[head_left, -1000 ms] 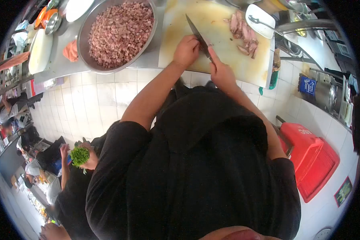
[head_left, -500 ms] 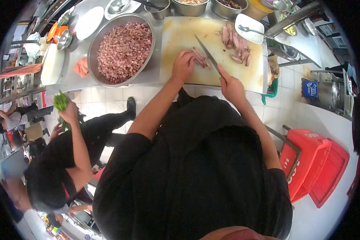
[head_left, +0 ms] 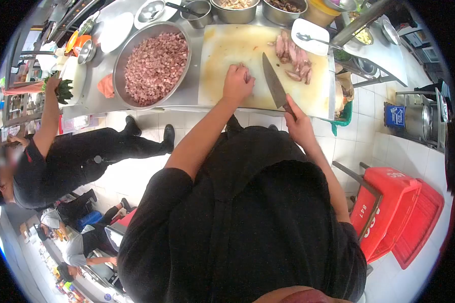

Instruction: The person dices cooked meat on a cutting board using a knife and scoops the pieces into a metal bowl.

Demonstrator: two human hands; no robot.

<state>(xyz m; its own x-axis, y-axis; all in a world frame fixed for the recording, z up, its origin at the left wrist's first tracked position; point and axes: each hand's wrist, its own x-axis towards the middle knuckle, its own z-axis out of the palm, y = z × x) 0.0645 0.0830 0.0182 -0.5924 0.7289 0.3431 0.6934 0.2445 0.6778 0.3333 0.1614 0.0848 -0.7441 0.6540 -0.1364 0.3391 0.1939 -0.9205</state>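
Note:
My right hand (head_left: 299, 121) grips a large kitchen knife (head_left: 274, 81) by its dark handle, the blade pointing up and slightly left over the cutting board (head_left: 225, 45). Left of the blade, my left hand (head_left: 238, 83) is closed around strips of meat, mostly hidden by the fingers. Sliced pieces of cooked-looking meat (head_left: 294, 56) lie at the board's upper right. To the left of the board stands a wide metal bowl (head_left: 117, 76) full of diced pinkish meat (head_left: 154, 68).
Metal pots (head_left: 236, 16) line the back, beside a white square dish (head_left: 316, 36) with a spoon. An orange cloth (head_left: 106, 86) lies left of the bowl. A co-worker (head_left: 81, 156) holds leafy greens (head_left: 64, 91) at left. Red bins (head_left: 389, 202) stand on the right.
My left hand has closed over the meat strips that lay beside it. The knife has swung farther from that hand. The co-worker with the greens has moved up and left.

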